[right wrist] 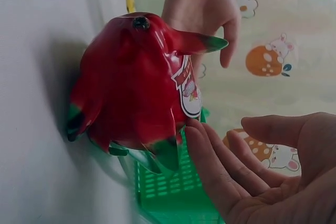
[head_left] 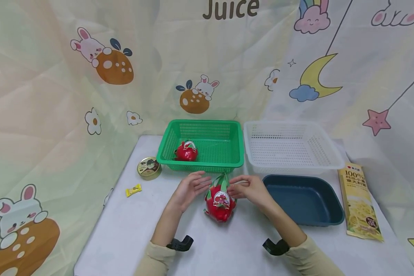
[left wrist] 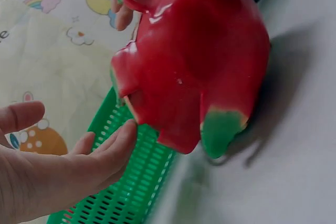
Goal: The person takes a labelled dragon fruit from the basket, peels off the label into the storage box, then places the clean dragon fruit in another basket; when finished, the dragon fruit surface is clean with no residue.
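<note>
A glossy red dragon fruit [head_left: 220,205] with green-tipped scales and a round label lies on the white table, its leafy end toward the green basket [head_left: 200,165]. Beside its left flank is my left hand [head_left: 190,188], fingers extended and fingertips right at the skin in the left wrist view. On the opposite flank my right hand [head_left: 251,190] has its fingers loosely bent, with fingertips close to the label [right wrist: 190,95] in the right wrist view. The thumbs of both hands stand apart from the fruit. Inside the basket sits another shiny red fruit [head_left: 186,152] with a label.
A white basket [head_left: 293,167] stands right of the green one. In front of it is a dark blue tray [head_left: 303,219], near my right forearm. A yellow pasta packet [head_left: 360,203] lies far right. At left are a round tin [head_left: 149,168] and a yellow-wrapped candy [head_left: 133,190].
</note>
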Demonstrator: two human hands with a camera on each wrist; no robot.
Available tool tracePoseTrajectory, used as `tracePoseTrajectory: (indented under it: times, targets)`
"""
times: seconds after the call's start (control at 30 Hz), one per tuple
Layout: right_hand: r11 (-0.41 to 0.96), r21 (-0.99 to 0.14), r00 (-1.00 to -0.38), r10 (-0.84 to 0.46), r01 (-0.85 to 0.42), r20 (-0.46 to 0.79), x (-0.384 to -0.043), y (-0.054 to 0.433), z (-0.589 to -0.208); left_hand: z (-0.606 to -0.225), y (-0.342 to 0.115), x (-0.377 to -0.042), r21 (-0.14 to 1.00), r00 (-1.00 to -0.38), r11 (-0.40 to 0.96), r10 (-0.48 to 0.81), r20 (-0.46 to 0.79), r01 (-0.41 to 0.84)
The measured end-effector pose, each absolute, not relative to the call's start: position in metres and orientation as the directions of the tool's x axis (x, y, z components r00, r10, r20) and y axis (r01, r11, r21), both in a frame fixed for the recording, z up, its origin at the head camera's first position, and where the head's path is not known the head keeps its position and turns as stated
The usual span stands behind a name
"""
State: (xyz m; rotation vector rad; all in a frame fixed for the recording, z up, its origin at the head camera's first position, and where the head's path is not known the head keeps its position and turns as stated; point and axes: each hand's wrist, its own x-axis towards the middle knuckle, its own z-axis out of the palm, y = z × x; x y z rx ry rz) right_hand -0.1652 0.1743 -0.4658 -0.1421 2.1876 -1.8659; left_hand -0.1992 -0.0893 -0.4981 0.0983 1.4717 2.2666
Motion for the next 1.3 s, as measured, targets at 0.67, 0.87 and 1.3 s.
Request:
tracePoseTrajectory:
  times: [0.67,0.87,1.3]
  targets:
    - [0.224,-0.964,-0.903,-0.37,0.141,-0.218,-0.172,0.187,-0.474,-0.508,-0.079,-0.203,0.838,-0.886,-0.348,0.355,-0.298,-0.421]
    - [0.215,-0.963,-0.88,-0.41,0.161,-0.239,-0.171,0.189,-0.475,-0.508,-0.082,-0.202,0.821,-0.883,-0.371,0.357,-0.306,-0.434]
    - [0.253,-0.96,-0.87,-0.439,0.118,-0.223,-0.169,0.187,-0.471,-0.507,-0.084,-0.199,0.835,-0.884,-0.34,0.341,-0.32,-0.433]
